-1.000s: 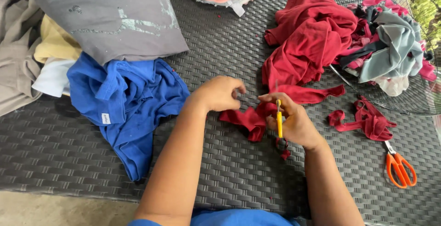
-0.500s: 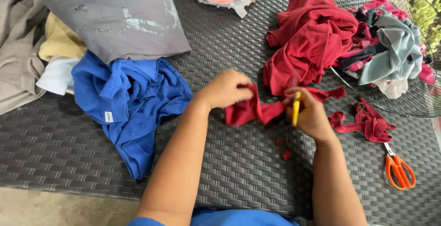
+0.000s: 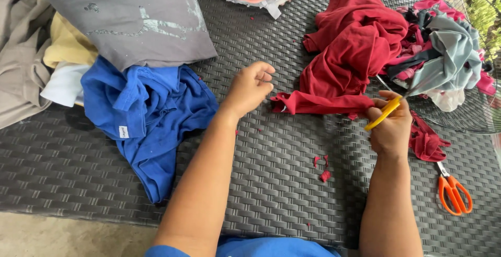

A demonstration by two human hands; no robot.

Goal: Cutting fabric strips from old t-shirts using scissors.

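Red cloth strip [image 3: 321,104], between left hand [image 3: 249,87], right hand [image 3: 389,126]

Two bare forearms, no sleeves reaching the wrists, left hand [image 3: 250,85] and right hand [image 3: 390,127] without rings or gloves, blue garment [image 3: 271,247] at the chest

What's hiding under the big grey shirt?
Under the grey shirt peek a yellow cloth, a white cloth and a blue shirt. How far they reach underneath is covered.
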